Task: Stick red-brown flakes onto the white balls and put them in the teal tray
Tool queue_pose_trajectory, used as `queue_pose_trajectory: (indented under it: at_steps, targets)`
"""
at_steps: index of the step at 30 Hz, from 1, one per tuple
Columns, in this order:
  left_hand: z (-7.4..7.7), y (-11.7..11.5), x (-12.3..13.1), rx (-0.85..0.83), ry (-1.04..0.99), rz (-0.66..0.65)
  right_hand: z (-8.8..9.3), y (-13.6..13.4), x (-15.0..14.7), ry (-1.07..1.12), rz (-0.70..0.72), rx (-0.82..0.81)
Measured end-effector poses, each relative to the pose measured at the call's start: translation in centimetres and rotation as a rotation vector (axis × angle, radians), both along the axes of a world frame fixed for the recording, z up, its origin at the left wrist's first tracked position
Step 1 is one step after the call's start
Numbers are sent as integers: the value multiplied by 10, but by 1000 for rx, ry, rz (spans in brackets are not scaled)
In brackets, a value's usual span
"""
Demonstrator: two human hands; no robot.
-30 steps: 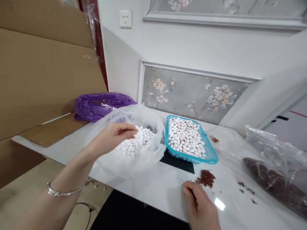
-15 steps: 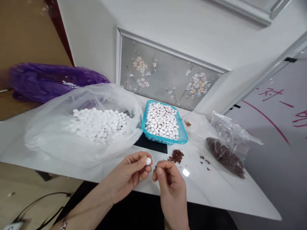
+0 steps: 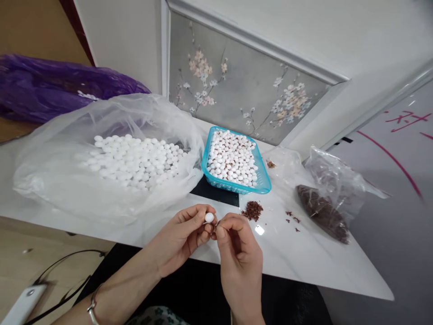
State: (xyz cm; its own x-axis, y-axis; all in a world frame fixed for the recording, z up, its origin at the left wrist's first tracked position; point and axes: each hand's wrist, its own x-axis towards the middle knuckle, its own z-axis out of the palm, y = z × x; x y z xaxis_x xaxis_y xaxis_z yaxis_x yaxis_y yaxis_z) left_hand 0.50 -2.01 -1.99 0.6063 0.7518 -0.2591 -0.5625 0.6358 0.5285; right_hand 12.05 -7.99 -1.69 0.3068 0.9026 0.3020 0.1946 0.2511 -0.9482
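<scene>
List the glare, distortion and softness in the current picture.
Head view: a bright glare patch on the table, near the brown heap; head view: the panel slants, suggesting tilt or wide-angle distortion; head view: hazy plastic softens the white bag's left side.

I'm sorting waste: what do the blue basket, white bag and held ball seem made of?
Basket: likely moulded plastic, glossy rim, latticed sides. Bag: probably thin, cloudy plastic film, creased and see-through. Ball: smooth, evenly white; foam or plastic, unclear.
</scene>
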Motion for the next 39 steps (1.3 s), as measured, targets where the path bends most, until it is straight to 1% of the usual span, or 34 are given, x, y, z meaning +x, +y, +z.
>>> queue_pose_trajectory:
  at_steps: [8, 15, 20, 26, 33, 39]
  targets:
    - [-4, -1, 0, 100, 30, 8, 0, 2, 0, -53, -1, 4]
    - [-3, -2, 0, 133, 59, 18, 1, 3, -1, -94, -2, -8]
    - [-3, -3, 1, 162, 88, 65, 2, 2, -1, -119, -10, -16]
    - [-8, -2, 1, 190, 133, 84, -1, 4, -1, -98, -6, -16]
    - [-7, -3, 1, 215, 165, 105, -5, 7, -1, -83, -19, -25]
    - [-9, -3, 4, 232, 202, 127, -6, 10, 2, -118, -55, -47]
